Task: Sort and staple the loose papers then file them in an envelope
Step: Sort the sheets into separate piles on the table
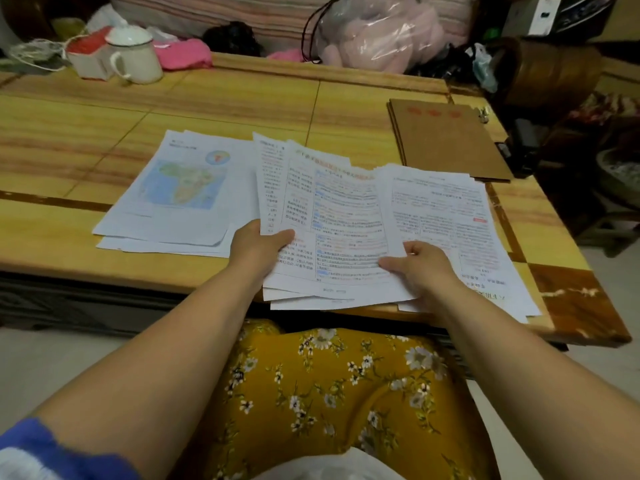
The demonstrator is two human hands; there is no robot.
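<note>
Fingers of the left hand [258, 245] curl round the near left edge of a fanned sheaf of printed papers [332, 223], thumb lying on top of the sheets and the other fingers hidden beneath. On the right hand [420, 266] the thumb presses on the top sheet near its lower right corner, while the remaining fingers tuck under the sheaf, so both hands pinch the same bundle between them. The sheaf sits at the near edge of the table [69, 161], its lower edge overhanging toward the person's lap, and its long axis runs away from the person, with the printed headings at the far end. The sheets are splayed, with their far corners spreading leftward.

Just to the right of the sheaf, partly under it, lies another spread of text pages [485, 230], their print turned upside down to the viewer. To the left of the sheaf, touching its edge, rests a small pile topped by a map page [180, 188]. Beyond the sheaf to the right lies a brown envelope [446, 140], flat, well apart from the hands. A white lidded mug [133, 53] stands far beyond the sheaf to the left.
</note>
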